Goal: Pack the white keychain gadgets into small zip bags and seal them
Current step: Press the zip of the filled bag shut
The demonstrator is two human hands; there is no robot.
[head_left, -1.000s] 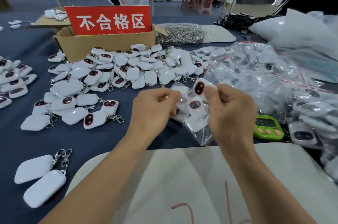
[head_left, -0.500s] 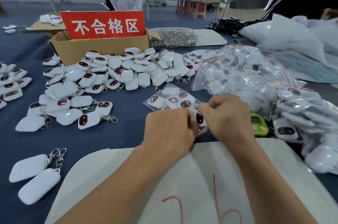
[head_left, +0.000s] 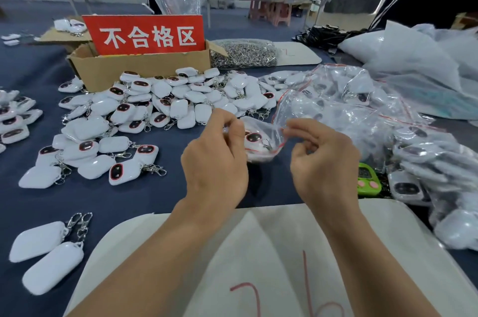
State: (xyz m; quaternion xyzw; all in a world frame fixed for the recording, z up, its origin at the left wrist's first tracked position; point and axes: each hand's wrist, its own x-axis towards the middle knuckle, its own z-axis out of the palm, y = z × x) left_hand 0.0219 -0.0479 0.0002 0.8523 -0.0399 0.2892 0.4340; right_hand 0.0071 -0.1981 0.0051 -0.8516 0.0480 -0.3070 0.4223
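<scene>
My left hand (head_left: 217, 159) and my right hand (head_left: 323, 161) hold a small clear zip bag (head_left: 261, 140) between them, above the blue table. The bag has a red zip line and holds white keychain gadgets with dark oval faces. My left fingers pinch its left end, and my right fingers pinch the red strip at its right end. A large heap of loose white gadgets (head_left: 181, 99) lies behind my hands. More loose gadgets (head_left: 98, 156) lie to the left.
A cardboard box (head_left: 139, 71) with a red sign stands at the back. A bag of metal clips (head_left: 243, 54) lies beside it. Filled zip bags (head_left: 362, 109) pile up on the right. A green timer (head_left: 368, 179) sits by my right hand. A white sack (head_left: 258, 265) lies in front.
Both hands rose off the table with the bag and moved apart. My right hand slid rightward along the red zip strip. The camera view tilted slightly.
</scene>
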